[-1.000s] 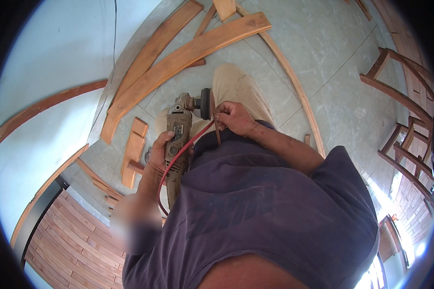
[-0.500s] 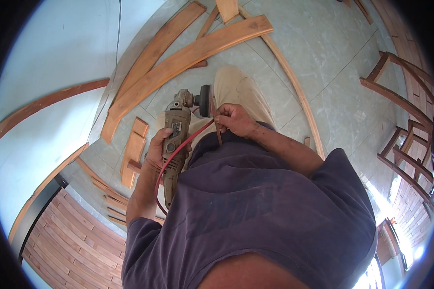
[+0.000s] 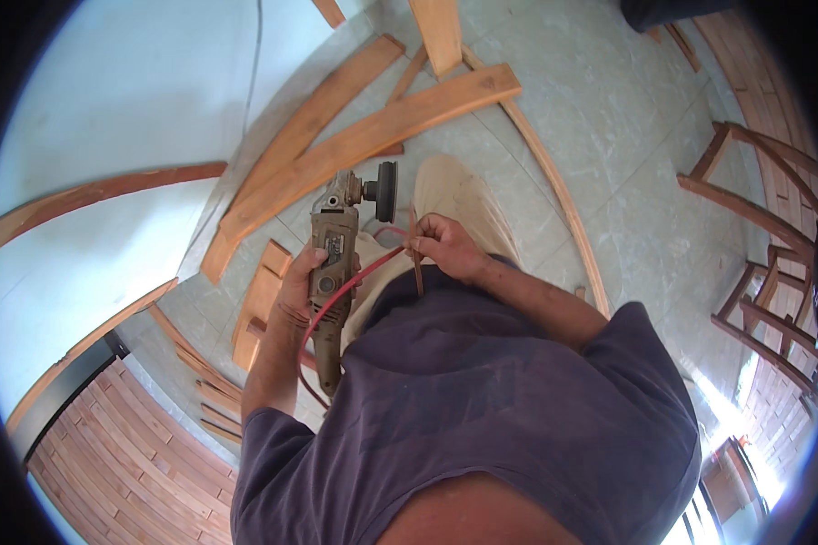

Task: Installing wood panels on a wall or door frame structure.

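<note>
My left hand (image 3: 299, 282) is wrapped round a dusty olive-brown angle grinder (image 3: 332, 250), held lengthwise on the left of my lap. Its head carries a round dark pad (image 3: 386, 192) standing on edge. My right hand (image 3: 443, 242) pinches a thin wooden strip (image 3: 417, 277), upright in the view, just below and right of the pad, with a gap between strip and pad. A red cord or hose (image 3: 339, 292) loops across the grinder and passes by my right fingertips; whether they hold it too, I cannot tell. My khaki-trousered leg (image 3: 454, 182) lies beneath.
Long planks (image 3: 364, 134) lie crossed on the tiled floor ahead, a narrow batten (image 3: 550, 168) to their right. Short boards (image 3: 254, 318) lie left, beside the pale wall (image 3: 109, 118). Wooden frames (image 3: 745, 200) stand along the right side. A dark object (image 3: 663, 11) is at the top right.
My right hand and the strip have moved down, away from the pad, opening a gap. The view has shifted, bringing the floor lower in the picture and a dark object in at top right.
</note>
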### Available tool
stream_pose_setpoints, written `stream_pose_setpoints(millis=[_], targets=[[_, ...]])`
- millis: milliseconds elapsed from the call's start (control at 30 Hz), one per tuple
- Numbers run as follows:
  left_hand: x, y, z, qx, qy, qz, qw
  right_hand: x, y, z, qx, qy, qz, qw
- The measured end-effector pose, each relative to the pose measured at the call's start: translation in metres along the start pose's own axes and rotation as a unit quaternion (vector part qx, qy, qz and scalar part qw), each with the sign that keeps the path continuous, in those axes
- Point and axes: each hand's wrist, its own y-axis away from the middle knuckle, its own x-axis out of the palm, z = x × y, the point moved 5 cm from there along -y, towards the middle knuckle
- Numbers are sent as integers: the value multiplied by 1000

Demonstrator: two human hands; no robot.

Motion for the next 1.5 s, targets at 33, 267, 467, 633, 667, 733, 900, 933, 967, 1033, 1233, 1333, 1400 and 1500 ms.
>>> stream_pose_setpoints(millis=[33,267,467,633,667,733,900,933,967,1033,1233,1333,1400,1500], targets=[[4,-3,-12,59,-17,14,998,5,-4,13,-66,-46,-9,997],[30,36,-94,375,-164,38,912,98,35,155,-450,277,-6,849],[74,39,-103,466,-150,60,870,86,28,122,-125,11,87,988],[109,70,-115,565,-161,-3,809,83,25,134,-75,-14,11,997],[111,72,-116,571,-171,-22,803,80,26,134,-74,-8,10,997],[113,66,-111,553,-115,7,825,71,30,131,-36,-48,-7,998],[113,66,-103,544,-46,24,837,72,43,125,-91,-42,47,994],[110,67,-101,546,-25,33,837,72,47,121,-96,-25,69,993],[107,67,-94,541,-6,41,840,73,52,120,-90,-28,59,994],[102,69,-89,543,-1,10,839,78,58,125,-117,213,9,970],[95,85,-85,589,7,-151,794,83,56,127,-236,259,-59,935],[98,81,-84,550,28,90,830,78,55,106,-246,178,-60,951],[109,58,-94,526,48,215,821,78,45,95,-178,-35,24,983],[128,24,-98,441,98,432,781,36,37,103,-91,-141,-71,983]])
